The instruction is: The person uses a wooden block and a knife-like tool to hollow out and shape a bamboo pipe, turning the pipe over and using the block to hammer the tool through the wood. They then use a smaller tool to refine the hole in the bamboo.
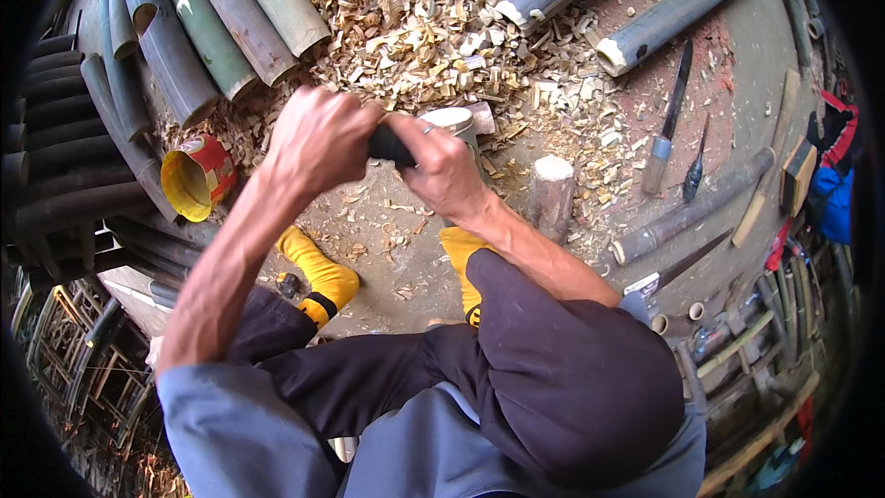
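My left hand (318,136) is closed in a fist, its knuckles up, at one end of a short black rounded piece (389,145). At the other end my right hand (444,164), with a ring on one finger, is wrapped round the same piece. Most of it is hidden by my fingers, so I cannot tell its kind. Just beyond my right hand stands an upright round block (449,117) with a pale top. To the right of that hand is a wooden stump (551,195) with bark on its side.
Wood shavings (415,23) cover the ground ahead. Split bamboo lengths (198,32) lie at the far left, near a red-and-yellow tin (198,175). On the right are bamboo tubes (678,14), a long-bladed knife (668,120) and a narrow pointed tool (696,166). My feet wear yellow socks (318,272).
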A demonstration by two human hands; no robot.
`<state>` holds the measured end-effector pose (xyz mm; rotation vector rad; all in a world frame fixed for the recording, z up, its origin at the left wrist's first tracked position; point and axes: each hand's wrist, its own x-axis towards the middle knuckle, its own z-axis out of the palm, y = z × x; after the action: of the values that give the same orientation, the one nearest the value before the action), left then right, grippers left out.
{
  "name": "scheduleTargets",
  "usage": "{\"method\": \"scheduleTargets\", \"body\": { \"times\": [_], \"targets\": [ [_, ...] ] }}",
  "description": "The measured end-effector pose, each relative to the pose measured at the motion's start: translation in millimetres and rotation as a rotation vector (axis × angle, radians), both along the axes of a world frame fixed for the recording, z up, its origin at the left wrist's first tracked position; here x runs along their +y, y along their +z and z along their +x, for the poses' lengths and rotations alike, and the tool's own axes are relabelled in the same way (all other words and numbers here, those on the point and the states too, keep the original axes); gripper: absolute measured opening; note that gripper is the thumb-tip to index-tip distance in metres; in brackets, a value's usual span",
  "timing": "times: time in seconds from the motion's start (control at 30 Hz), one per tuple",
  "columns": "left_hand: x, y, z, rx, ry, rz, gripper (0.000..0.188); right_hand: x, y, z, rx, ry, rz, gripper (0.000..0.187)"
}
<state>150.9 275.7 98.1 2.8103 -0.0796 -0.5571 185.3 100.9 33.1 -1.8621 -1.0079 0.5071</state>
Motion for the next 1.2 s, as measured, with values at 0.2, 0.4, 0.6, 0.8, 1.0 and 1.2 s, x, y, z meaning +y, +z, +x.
{"method": "scheduleTargets", "body": {
  "times": [0.2,0.4,0.6,0.8,1.0,1.2],
  "targets": [
    [9.4,-5.7,55.1,0.227,-0.183,0.124,0.006,5.8,0.6,0.4,0.135,-0.12,-0.073,0.027],
    [-58.1,33.9,-122.1,0.843,1.21,-1.049,0.019,-43.3,56.5,-0.8,-0.207,0.36,0.089,0.061],
    [-159.2,16.7,-91.8,-0.108,0.695,-0.814,0.066,-105.0,71.4,-6.1,0.94,-0.06,-0.007,0.063],
    [-163.7,-34.6,-58.8,0.62,1.346,-1.678,0.065,-183.4,20.6,-42.3,0.321,-0.126,-0.233,0.055],
    [-183.0,-93.1,-23.9,-0.237,0.597,-0.805,0.017,-173.9,-2.5,33.2,-0.112,-0.004,-0.464,0.041],
    [-187.0,-74.9,-5.2,-0.196,1.69,-2.271,0.021,-95.8,35.9,134.3,-0.625,0.547,-0.527,0.031]
  ]
}}
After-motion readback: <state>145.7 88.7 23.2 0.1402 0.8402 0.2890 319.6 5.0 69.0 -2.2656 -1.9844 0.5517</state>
